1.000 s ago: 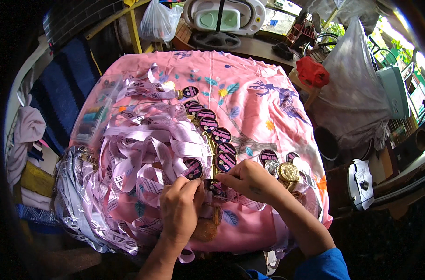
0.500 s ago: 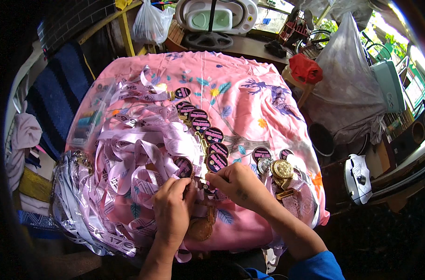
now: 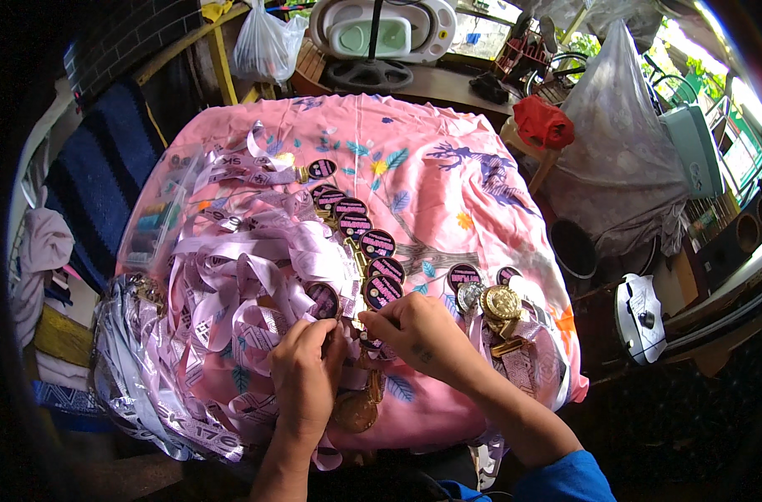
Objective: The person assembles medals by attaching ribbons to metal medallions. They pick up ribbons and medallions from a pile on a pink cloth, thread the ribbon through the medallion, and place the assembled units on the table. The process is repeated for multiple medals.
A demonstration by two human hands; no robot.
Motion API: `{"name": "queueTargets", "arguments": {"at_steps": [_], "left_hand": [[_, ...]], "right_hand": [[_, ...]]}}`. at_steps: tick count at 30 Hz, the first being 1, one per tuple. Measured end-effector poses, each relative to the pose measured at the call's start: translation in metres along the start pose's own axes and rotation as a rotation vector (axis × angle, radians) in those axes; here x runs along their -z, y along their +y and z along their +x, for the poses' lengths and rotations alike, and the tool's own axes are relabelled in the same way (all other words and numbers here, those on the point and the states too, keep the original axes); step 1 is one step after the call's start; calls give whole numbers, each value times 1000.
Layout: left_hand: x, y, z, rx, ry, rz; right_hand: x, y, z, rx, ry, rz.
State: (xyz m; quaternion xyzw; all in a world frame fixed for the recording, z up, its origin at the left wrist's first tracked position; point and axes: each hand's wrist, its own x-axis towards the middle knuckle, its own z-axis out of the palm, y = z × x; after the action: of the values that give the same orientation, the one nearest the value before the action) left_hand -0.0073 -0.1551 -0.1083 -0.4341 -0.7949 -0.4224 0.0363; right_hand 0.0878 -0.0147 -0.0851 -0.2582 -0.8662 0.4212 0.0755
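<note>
Both of my hands are over a pink cloth (image 3: 448,176) with a tree print. My left hand (image 3: 304,368) is closed, thumb and fingers pinched beside a dark round medal (image 3: 322,299) among lilac ribbons (image 3: 255,251); what the fingertips grip is hidden. To its right, my right hand (image 3: 423,335) is closed in a pinch at a small gold-coloured metal piece whose kind I cannot make out. A row of overlapping black-and-pink medals (image 3: 384,291) runs up from my fingertips. Below them, a gold medal (image 3: 355,412) lies between my wrists.
Gold medals (image 3: 502,303) and lilac ribbons lie at the cloth's right side. Ribbons in clear plastic (image 3: 138,368) stand at the left, below a clear box (image 3: 159,209) of thread spools. A blue chair (image 3: 100,167) is at left, and a red bundle (image 3: 543,123) is beyond the far right corner.
The view has shifted slightly. Both hands stay pinched in nearly the same spot, the right fingertips moving only a little; the medals and ribbons lie as before.
</note>
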Motion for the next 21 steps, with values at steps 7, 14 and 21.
{"name": "queueTargets", "arguments": {"at_steps": [7,14,21], "left_hand": [[0,-1,0,-13,30,-13],[14,-1,-3,-10,-64,106],[19,16,8,-78,-364,382]], "right_hand": [[-3,7,-2,55,44,-74],[39,1,8,82,-4,-225],[28,12,36,142,-90,-212]]}}
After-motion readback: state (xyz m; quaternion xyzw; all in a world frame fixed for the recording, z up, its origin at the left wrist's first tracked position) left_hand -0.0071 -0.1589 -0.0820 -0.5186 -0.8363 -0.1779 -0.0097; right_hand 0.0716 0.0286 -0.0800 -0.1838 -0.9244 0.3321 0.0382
